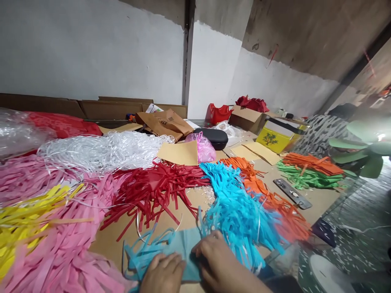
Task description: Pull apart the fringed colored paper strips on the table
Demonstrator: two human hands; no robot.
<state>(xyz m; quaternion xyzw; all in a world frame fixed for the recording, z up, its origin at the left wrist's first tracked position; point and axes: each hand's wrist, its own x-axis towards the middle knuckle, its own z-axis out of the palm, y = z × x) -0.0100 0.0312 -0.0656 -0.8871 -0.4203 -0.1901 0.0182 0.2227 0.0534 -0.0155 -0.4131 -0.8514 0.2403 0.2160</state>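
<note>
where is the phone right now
In the head view, the phone lies right of centre on the cardboard, between the loose orange strips and the green strips.

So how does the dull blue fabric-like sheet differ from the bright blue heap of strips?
The dull blue, fabric-like sheet has a smooth middle and fringed left side; the bright blue heap of strips looks shaggy throughout. The left hand and right hand touch the sheet, not the heap. The sheet looks smaller than the heap. Both are blue and lie over the tan surface.

Left hand [163,273] palm-down; right hand [212,258] curled, just beside.
</note>
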